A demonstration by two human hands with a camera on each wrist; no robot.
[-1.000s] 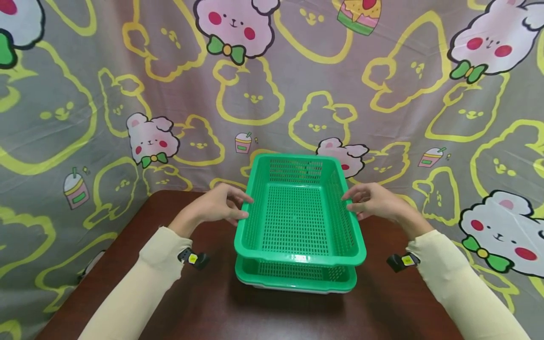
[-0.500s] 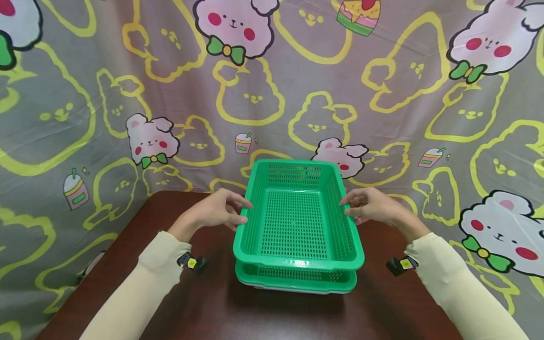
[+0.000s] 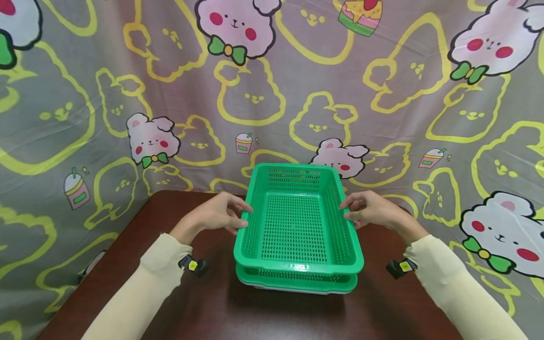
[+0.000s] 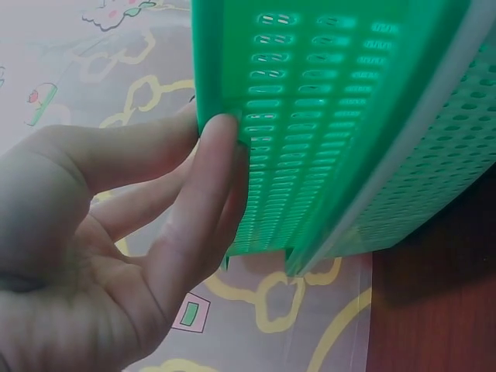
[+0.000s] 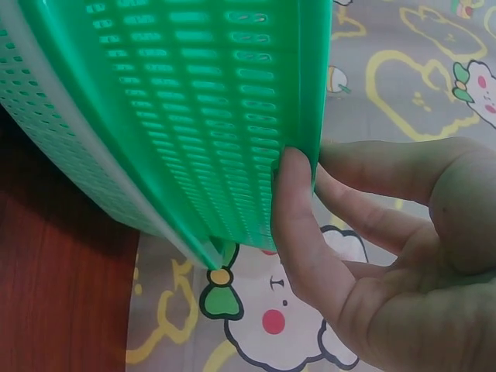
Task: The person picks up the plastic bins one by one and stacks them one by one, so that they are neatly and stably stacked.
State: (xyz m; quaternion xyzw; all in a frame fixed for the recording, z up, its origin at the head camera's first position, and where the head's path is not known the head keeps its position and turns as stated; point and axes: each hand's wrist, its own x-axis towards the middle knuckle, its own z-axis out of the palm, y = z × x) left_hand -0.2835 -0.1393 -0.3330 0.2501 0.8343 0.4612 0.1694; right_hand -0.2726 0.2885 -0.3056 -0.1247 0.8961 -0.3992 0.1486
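A green perforated plastic basket [image 3: 293, 226] is held between my two hands in the head view, tilted a little towards me. My left hand [image 3: 216, 213] pinches its left rim with thumb and fingers. On the opposite side, my right hand [image 3: 370, 208] pinches the right rim. Under it sits a second green basket [image 3: 293, 283], the upper one partly nested inside. A pale rim [image 4: 407, 143] shows just below the lower green basket in the left wrist view. Both wrist views show fingers curled over the upper basket's rim, with slotted side walls alongside.
The baskets stand on a dark reddish-brown table [image 3: 204, 293]. Behind and beside the table hangs a grey curtain [image 3: 272, 137] with yellow outlines and cartoon animals. A small pale object [image 3: 94, 264] shows at the table's left edge.
The upper green basket has come down in both hands, deeper into the lower one. The gap between their front rims has narrowed. The lower basket has stayed in place.
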